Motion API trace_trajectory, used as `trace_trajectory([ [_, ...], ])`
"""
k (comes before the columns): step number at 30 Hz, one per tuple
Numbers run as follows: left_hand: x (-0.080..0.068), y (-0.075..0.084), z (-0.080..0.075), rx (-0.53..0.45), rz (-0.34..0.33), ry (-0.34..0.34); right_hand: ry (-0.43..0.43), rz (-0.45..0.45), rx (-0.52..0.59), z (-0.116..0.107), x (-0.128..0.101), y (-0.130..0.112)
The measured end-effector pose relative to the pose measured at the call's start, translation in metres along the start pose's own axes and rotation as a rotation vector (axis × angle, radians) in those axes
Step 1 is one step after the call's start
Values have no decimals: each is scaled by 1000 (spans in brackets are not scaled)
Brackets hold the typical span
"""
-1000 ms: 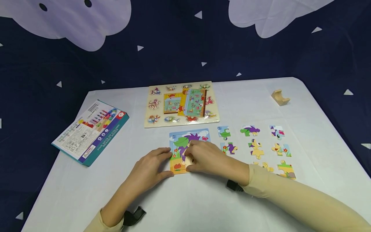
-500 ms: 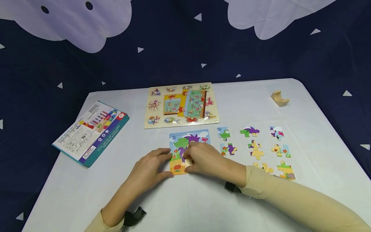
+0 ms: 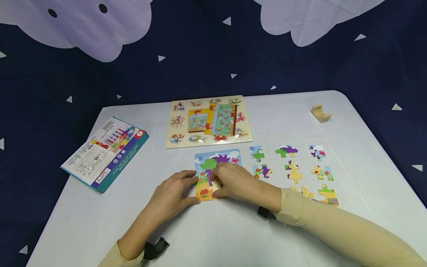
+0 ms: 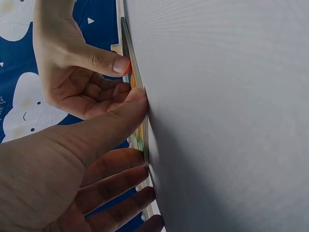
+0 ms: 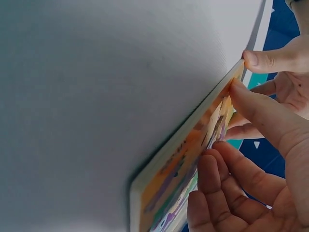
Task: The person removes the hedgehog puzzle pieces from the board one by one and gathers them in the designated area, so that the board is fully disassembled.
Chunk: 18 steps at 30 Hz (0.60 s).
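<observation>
A colourful jigsaw board (image 3: 213, 152) lies at the table's middle, its picture partly under my hands. My left hand (image 3: 171, 191) rests at the board's left side, thumb at the near corner and fingers along the edge. In the left wrist view, its fingers (image 4: 116, 193) are fairly straight. My right hand (image 3: 235, 180) lies over the lower part of the board. Its thumb is at the near rim and its fingers are curled on the picture. Between them it pinches a cream puzzle piece (image 3: 217, 186), mostly hidden.
Several loose puzzle pieces (image 3: 293, 172) lie in rows on the right, the nearest partly behind the right sleeve. Behind the board is a wooden sea-animal puzzle (image 3: 176, 129) with two small picture cards (image 3: 224, 118). A boxed toy (image 3: 105, 152) stands left; a small wooden block (image 3: 321, 113) lies back right.
My right hand and forearm have shifted very slightly left. The left hand keeps its place at the board's edge, and the loose pieces stay where they were.
</observation>
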<state>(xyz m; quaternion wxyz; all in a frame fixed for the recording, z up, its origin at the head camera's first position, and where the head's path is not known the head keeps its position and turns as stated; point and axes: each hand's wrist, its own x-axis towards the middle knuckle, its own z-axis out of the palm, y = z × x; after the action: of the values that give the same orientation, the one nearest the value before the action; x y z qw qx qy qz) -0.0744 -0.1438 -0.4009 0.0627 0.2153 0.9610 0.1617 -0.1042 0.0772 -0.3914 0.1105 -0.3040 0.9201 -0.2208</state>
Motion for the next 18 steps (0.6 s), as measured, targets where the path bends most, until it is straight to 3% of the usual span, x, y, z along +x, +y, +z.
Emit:
trace_trajectory([
  [18, 1, 0, 0, 17, 14, 7, -6, -63, -19, 1, 5, 2],
])
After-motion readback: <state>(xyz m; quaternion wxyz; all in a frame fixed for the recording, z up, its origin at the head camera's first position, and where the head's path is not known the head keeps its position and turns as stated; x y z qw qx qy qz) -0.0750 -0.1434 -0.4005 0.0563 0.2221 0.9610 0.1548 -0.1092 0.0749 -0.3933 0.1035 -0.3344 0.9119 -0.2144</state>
